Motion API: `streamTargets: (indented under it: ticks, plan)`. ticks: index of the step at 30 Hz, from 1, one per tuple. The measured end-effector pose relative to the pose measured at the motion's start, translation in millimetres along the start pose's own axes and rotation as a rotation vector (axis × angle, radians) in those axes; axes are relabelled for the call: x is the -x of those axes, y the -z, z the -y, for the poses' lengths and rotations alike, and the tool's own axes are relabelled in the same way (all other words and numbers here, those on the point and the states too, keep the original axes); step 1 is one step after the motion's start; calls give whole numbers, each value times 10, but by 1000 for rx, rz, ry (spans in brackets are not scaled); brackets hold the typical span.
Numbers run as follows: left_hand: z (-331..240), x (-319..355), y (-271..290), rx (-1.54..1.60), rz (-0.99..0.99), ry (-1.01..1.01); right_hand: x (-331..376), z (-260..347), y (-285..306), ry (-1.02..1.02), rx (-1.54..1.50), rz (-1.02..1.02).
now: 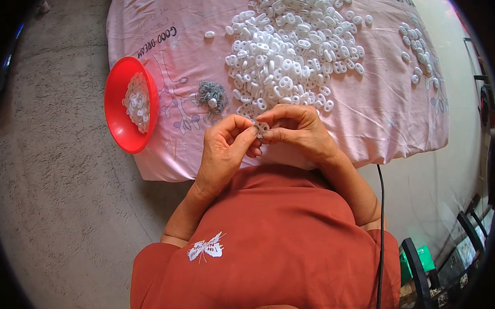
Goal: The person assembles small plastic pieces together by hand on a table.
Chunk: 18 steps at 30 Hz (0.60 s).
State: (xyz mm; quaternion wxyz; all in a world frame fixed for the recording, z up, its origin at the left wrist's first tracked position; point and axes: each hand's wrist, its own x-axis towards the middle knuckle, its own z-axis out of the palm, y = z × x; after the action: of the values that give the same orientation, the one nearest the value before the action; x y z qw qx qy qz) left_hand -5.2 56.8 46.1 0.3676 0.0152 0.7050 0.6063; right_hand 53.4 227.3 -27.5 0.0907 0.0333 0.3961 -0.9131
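Both hands meet at the near edge of a pink cloth-covered table [363,123]. Pinched between their fingertips is a small white two-holed plastic piece [264,126]. My left hand [224,148] has its thumb and index finger closed at the piece's left side. My right hand [305,132] grips it from the right, index finger arched above and thumb below. Whether a tiny grey bit is also between the fingers is too small to tell. Just beyond the hands spreads a large heap of similar white pieces [286,58]. Left of the heap lies a clump of thin grey bits [210,93].
A red bowl [114,106] with several whitish pieces sits at the table's left edge. A smaller group of white pieces [417,49] lies at the far right. One loose piece [209,34] is at the upper left. A black cable [381,241] hangs beside my right arm.
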Motion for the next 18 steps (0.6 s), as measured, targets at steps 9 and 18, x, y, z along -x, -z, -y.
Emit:
streamTargets:
  ticks: [9, 18]
  plan:
    - [-11, 26, 28, 15, 20, -32, 4, 2, -1, -10, -43, 12]
    - [36, -14, 148, -160, 131, -277, 12, 80, -55, -116, -74, -37]
